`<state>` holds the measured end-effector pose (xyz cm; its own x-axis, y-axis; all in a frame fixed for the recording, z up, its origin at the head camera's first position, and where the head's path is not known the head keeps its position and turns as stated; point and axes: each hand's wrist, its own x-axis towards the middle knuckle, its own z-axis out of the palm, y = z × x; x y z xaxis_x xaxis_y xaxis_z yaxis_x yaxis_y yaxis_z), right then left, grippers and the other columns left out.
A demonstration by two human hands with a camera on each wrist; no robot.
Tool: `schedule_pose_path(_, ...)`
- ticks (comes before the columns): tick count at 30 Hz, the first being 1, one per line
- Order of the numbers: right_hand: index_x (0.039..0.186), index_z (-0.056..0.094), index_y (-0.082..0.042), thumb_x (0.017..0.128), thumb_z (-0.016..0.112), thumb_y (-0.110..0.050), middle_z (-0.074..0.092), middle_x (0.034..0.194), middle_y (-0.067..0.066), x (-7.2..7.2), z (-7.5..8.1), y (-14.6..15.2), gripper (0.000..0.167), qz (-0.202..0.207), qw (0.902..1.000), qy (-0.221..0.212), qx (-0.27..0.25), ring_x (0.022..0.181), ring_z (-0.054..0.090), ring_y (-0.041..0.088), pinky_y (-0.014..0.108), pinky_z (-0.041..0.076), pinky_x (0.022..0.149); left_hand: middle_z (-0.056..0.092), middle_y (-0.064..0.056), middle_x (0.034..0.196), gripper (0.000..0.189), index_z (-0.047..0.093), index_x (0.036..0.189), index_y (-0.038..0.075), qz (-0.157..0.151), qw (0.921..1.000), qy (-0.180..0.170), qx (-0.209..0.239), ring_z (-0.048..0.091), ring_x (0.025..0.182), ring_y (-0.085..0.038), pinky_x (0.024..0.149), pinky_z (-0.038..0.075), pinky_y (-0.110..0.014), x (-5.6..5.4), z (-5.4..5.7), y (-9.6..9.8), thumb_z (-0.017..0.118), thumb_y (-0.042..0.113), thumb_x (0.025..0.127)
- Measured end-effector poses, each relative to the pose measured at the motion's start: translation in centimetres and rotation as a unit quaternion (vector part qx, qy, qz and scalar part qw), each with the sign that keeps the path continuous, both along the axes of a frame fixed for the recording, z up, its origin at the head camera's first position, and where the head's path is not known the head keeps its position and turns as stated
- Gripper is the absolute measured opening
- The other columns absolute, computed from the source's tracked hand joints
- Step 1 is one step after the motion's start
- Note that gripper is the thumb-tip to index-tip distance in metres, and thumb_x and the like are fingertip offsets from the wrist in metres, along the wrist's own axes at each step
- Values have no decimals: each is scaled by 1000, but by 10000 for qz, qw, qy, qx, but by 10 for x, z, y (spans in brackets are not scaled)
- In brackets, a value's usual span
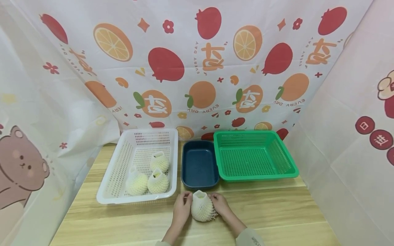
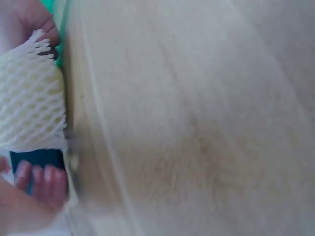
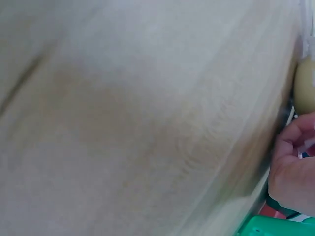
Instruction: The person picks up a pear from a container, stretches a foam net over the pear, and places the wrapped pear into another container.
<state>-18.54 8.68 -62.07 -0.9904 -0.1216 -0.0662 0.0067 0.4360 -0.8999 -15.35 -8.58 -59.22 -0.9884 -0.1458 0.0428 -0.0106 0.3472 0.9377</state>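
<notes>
A round, pale yellow fruit in a white foam net point(image 1: 203, 207) stands on the table between both hands; its exact kind is hard to tell. My right hand point(image 1: 219, 204) pinches the edge of the net at its right side, and in the left wrist view the net stretches up toward those fingers point(image 2: 42, 22). On the other side, my left hand point(image 1: 182, 207) is close beside the net with its fingers loosely bent. These fingers are blurred in the left wrist view. Bare yellowish skin of the fruit point(image 3: 305, 88) shows in the right wrist view.
A white basket point(image 1: 106, 184) at the left holds several netted fruits point(image 1: 158, 181). Behind the hands stands a dark blue tray point(image 1: 198, 165). To its right is a green basket point(image 1: 252, 160). A fruit-printed cloth point(image 1: 197, 68) hangs behind the wooden table point(image 1: 277, 212).
</notes>
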Motion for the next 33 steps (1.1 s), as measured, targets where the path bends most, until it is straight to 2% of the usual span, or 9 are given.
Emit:
schedule_pose_path(2,78,61,1,93,51,-13,55,73,3,0,3,1,23,54,9999,-140,-13,67,48,14,29,42,59,55,-15,112,30,53,116,0,-526,9964,2,659,51,106,-31,89,42,-43,2,5,-2,44,23,98)
schedule_pose_path(5,85,62,4,92,49,-11,58,79,6,0,7,3,21,89,9996,-253,-4,72,50,15,31,43,63,41,-24,131,42,35,132,-3,-1548,9784,-34,1369,34,123,-40,99,28,-52,5,10,-4,45,20,98)
schedule_pose_path(9,88,62,4,90,49,-8,60,84,9,0,8,4,18,143,9991,-192,337,75,53,19,33,45,64,36,-26,133,75,20,140,-4,-2216,9685,-311,1095,38,118,-39,95,33,-51,9,11,-3,67,19,85)
schedule_pose_path(14,86,59,-3,88,52,-6,58,80,3,-1,17,3,8,51,9952,542,817,73,54,17,30,45,62,43,-17,127,83,25,140,-1,-2262,9697,-464,804,45,110,-29,88,39,-43,9,9,2,74,22,78)
schedule_pose_path(19,92,58,-8,90,55,-2,57,86,1,-1,44,1,8,-114,9847,1732,-165,75,53,12,26,46,63,48,-18,121,72,32,134,-4,-2266,9694,-275,908,48,105,-29,85,41,-41,8,22,6,74,15,78)
schedule_pose_path(21,97,57,-8,88,57,-1,58,93,3,-1,56,2,12,272,9737,2235,-364,81,54,14,27,48,65,48,-19,119,71,32,133,-5,-2299,9687,-275,893,49,103,-30,84,42,-41,9,32,7,73,13,78)
schedule_pose_path(25,105,58,-12,81,66,-19,53,113,2,2,75,6,26,1413,9498,2695,734,102,49,17,34,48,75,47,-20,121,71,29,134,-6,-2420,9661,-322,834,49,104,-31,85,42,-42,10,45,6,71,15,81)
schedule_pose_path(29,111,61,-12,72,72,-32,48,123,2,4,83,8,45,2016,9232,2554,2043,113,42,19,40,45,83,46,-18,123,76,27,137,-1,-2401,9673,-258,773,48,105,-29,86,41,-43,0,22,6,72,21,80)
schedule_pose_path(33,116,62,-10,73,74,-29,50,119,4,5,82,10,49,2030,9209,2486,2210,112,43,21,39,46,83,47,-15,120,78,29,137,1,-2308,9703,-167,707,49,103,-26,85,41,-42,-6,5,7,75,22,77)
